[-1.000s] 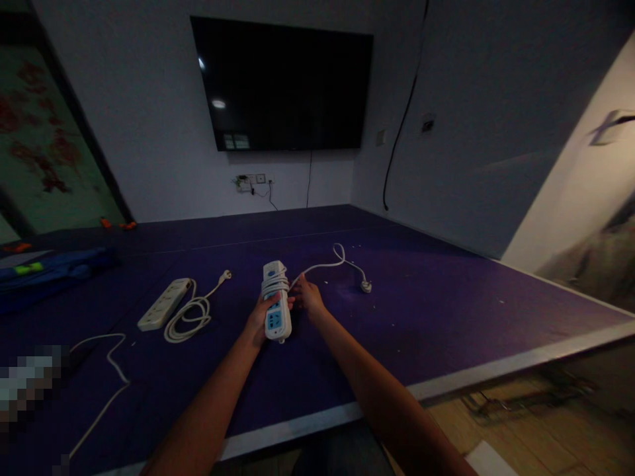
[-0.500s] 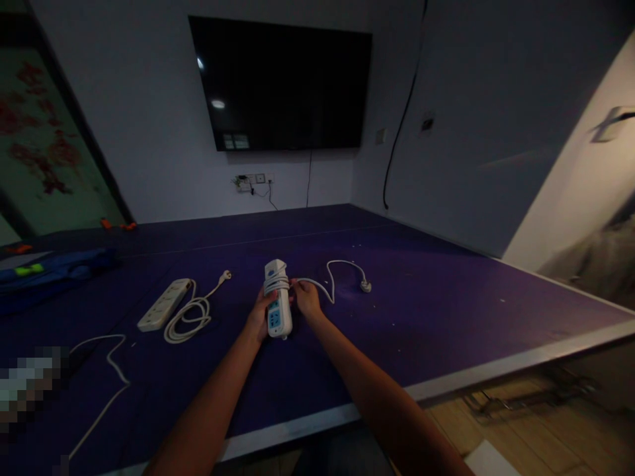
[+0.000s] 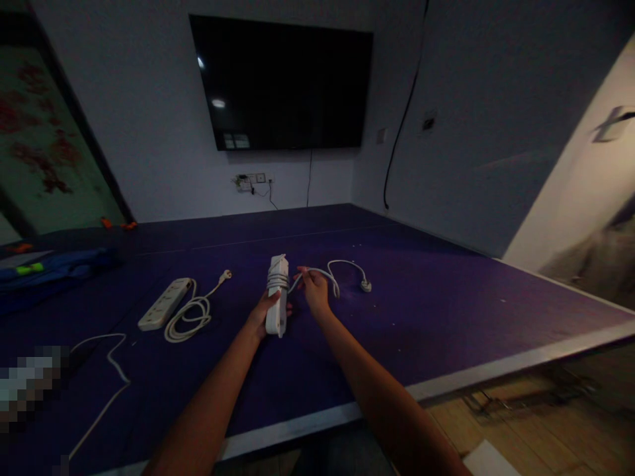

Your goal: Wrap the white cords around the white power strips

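Note:
A white power strip [image 3: 276, 320] is held above the purple tabletop by my left hand [image 3: 260, 315], whose fingers wrap its lower half. Its plain side now faces me, and several turns of its own white power cord [image 3: 278, 281] circle the upper half. My right hand [image 3: 314, 288] pinches the loose part of that cord just right of the strip. From there the cord curves over the table to its plug [image 3: 366, 285], which lies to the right.
Left of my hands lies another white power strip [image 3: 165, 304] with a loosely coiled cord [image 3: 186, 322]. Blue cloth [image 3: 74, 268] rests at the far left. A thin white cable [image 3: 116, 367] runs from a blurred-out object. A dark television [image 3: 288, 82] hangs on the wall.
The power strip has been turned in my left hand, so its blue sockets no longer show. My right hand has moved slightly up and right with the cord.

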`<state>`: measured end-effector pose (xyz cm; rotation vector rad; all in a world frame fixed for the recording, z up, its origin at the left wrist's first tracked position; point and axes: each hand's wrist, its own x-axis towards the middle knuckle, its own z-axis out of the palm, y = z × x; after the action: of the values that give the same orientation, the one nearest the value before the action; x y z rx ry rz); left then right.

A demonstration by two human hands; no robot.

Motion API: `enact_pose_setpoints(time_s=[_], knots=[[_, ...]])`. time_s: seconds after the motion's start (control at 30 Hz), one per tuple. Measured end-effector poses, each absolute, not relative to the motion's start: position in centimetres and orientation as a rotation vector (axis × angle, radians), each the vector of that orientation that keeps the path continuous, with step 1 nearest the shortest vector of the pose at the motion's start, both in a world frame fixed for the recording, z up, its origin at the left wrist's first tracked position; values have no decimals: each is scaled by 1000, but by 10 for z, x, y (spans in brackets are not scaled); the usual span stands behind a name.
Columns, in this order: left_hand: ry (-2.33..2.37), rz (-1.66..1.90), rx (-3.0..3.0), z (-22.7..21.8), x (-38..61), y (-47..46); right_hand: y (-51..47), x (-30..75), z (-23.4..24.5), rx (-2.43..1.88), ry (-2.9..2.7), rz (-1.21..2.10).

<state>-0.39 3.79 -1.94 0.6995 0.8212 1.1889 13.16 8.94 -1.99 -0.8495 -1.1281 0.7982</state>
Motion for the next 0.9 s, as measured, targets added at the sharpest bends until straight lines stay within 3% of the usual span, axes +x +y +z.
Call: enact_pose_setpoints(time_s=[0.57,0.9], knots=[[642,1222,632,-13,6,30,91,150,-9,-795,-834,768],[637,1264,611,-15,1,31,87,131,-25,-985,-875,1043]])
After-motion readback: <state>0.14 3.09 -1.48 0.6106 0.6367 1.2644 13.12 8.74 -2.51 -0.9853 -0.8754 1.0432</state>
